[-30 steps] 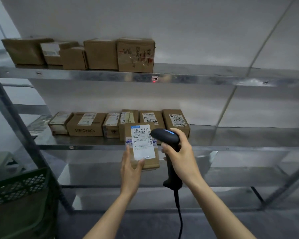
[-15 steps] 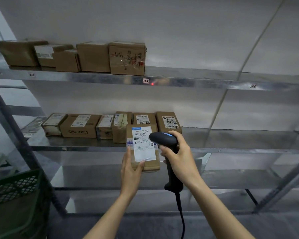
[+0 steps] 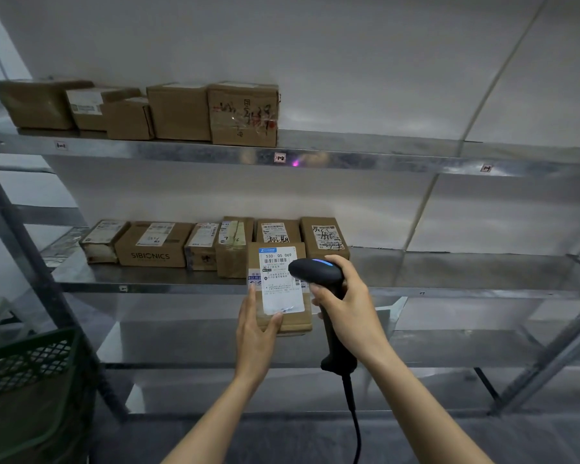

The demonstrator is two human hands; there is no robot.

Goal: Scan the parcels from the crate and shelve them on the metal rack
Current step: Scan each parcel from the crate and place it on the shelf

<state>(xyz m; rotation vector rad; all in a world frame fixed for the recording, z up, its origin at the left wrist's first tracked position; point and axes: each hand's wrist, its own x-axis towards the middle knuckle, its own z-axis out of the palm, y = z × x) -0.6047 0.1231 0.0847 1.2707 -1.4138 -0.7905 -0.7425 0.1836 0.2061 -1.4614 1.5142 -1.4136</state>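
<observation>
1. The left fingers (image 3: 252, 298) are laid straight along the left edge of the parcel (image 3: 293, 324), and the thumb is pressed on its lower face. The parcel is thus pinched in the left hand (image 3: 255, 333), label facing the camera.
2. The right fingers (image 3: 320, 296) are curled round the handle of the scanner (image 3: 315, 271), which is gripped by the right hand (image 3: 352, 313). Its head is held just over the label's right edge.
3. The parcel is held in the air before the middle shelf of the rack (image 3: 449, 291), not yet set down.
4. A purple spot (image 3: 295, 163) is seen on the upper shelf edge; whether the scan is done cannot be told.
5. The top boxes (image 3: 181, 112) and middle boxes (image 3: 154, 244) are judged already shelved.
6. The contents of the crate (image 3: 31, 360) are hidden, so what remains cannot be told.
</observation>
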